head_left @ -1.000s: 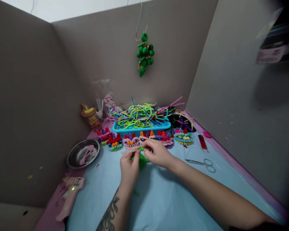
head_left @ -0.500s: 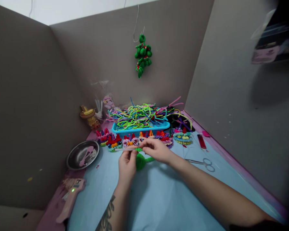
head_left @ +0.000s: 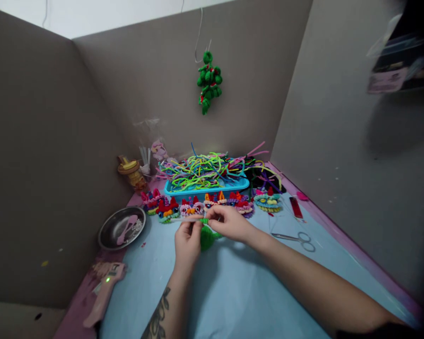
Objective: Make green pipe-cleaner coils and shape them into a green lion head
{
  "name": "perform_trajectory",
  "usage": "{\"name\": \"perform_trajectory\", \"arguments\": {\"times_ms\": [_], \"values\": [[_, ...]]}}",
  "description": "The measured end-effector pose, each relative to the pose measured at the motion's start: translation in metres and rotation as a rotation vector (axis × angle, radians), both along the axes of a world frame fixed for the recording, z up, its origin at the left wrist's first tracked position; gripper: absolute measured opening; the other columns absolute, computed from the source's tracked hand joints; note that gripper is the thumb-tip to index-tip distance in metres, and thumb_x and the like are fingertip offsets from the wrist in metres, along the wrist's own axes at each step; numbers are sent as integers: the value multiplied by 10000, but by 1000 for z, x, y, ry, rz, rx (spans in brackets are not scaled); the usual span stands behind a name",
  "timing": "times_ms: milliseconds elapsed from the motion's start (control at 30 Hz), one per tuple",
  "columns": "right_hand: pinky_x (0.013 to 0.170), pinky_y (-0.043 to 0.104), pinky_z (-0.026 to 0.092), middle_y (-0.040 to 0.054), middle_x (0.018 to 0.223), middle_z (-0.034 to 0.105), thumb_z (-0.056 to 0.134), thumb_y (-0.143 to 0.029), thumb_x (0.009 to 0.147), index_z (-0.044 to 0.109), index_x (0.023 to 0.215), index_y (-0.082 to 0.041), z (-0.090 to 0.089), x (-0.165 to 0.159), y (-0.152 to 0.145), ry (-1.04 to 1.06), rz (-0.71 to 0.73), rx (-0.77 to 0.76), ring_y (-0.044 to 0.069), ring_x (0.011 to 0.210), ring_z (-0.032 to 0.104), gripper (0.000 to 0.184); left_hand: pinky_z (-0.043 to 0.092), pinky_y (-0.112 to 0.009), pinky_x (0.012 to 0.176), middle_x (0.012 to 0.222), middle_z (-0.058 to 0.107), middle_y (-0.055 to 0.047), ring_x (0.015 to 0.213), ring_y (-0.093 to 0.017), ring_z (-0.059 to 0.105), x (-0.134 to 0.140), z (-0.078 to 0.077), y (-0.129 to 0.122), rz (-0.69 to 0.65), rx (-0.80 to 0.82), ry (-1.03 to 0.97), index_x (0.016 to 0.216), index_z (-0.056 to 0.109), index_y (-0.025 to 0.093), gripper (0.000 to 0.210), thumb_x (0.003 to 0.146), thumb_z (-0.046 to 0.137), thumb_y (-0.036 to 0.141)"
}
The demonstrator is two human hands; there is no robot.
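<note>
My left hand (head_left: 188, 240) is closed on a thin whitish stick (head_left: 178, 220) that points out to the left. Tight green coils of pipe cleaner (head_left: 204, 221) wrap the stick's right end, between my two hands. Fingers and thumb of my right hand (head_left: 231, 222) pinch the pipe cleaner beside those coils. Just below hangs or rests a fuzzy green ball-like piece (head_left: 207, 238), with a short green length running right under my right hand; whether it touches the table cannot be told.
A blue tray (head_left: 207, 190) heaped with pipe cleaners stands behind several colourful pipe-cleaner faces (head_left: 191, 207). Left are a metal bowl (head_left: 106, 226) and a pink glue gun (head_left: 104, 294) with a green light. Scissors (head_left: 295, 239) lie right. Grey panels enclose the table.
My right hand has shifted slightly, and less of the green length shows beneath it. The left hand keeps its hold on the stick.
</note>
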State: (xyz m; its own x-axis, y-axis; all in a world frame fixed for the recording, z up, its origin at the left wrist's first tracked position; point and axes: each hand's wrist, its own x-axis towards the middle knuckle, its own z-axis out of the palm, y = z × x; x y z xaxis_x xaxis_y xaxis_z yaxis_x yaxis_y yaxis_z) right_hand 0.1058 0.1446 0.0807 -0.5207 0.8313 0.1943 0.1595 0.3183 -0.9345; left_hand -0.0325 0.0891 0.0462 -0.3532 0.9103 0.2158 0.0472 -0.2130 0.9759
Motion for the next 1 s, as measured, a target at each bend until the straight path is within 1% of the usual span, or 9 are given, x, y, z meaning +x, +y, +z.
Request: {"name": "perform_trajectory", "arguments": {"times_ms": [233, 333, 467, 600, 767, 900, 1000], "values": [[563, 191, 403, -15, 665, 624, 524, -52, 676, 637, 739, -147, 0, 1, -1, -58, -5, 110, 104, 611, 550, 160, 443, -250, 680, 801, 682, -46, 738, -160, 595, 1, -1, 0, 19, -28, -50, 875, 669, 152, 206, 780, 630, 331], [582, 195, 416, -1, 700, 647, 539, -67, 697, 652, 767, -143, 1, 2, -1, -71, 4, 123, 112, 637, 572, 153, 439, -244, 664, 766, 671, -36, 705, -151, 584, 0, -1, 1, 18, -34, -77, 875, 669, 147, 223, 767, 644, 341], [596, 203, 423, 9, 744, 664, 573, -109, 728, 661, 814, -147, 1, 2, -1, -80, 9, 139, 120, 665, 584, 128, 441, -242, 680, 805, 676, -40, 728, -151, 590, 0, 0, 1, 11, -26, -107, 872, 665, 150, 230, 759, 653, 350], [600, 211, 414, 0, 714, 649, 581, -120, 742, 653, 769, -162, -1, 2, -1, -81, -8, 221, 122, 656, 576, 87, 443, -248, 692, 815, 676, -41, 747, -160, 597, 1, 2, 0, -7, -24, -107, 884, 663, 150, 240, 754, 655, 352], [593, 211, 400, -10, 682, 615, 561, -81, 722, 629, 707, -174, 0, 4, -2, -74, -4, 307, 120, 643, 550, 117, 443, -259, 690, 792, 677, -40, 733, -167, 597, 1, 2, -2, 8, -34, -74, 861, 672, 148, 232, 750, 655, 350], [594, 208, 398, -14, 680, 601, 562, -63, 694, 617, 685, -171, 0, 3, -1, -54, -6, 311, 116, 644, 536, 121, 443, -261, 690, 791, 682, -44, 737, -169, 597, 1, 2, -2, 0, -30, -66, 869, 677, 144, 229, 755, 651, 341], [583, 205, 398, -13, 697, 611, 583, -96, 704, 633, 732, -166, -1, 2, -1, -56, -11, 233, 110, 631, 532, 90, 449, -264, 714, 827, 689, -52, 771, -174, 605, 0, 0, -1, -8, -18, -65, 877, 677, 147, 237, 766, 644, 355]]}}
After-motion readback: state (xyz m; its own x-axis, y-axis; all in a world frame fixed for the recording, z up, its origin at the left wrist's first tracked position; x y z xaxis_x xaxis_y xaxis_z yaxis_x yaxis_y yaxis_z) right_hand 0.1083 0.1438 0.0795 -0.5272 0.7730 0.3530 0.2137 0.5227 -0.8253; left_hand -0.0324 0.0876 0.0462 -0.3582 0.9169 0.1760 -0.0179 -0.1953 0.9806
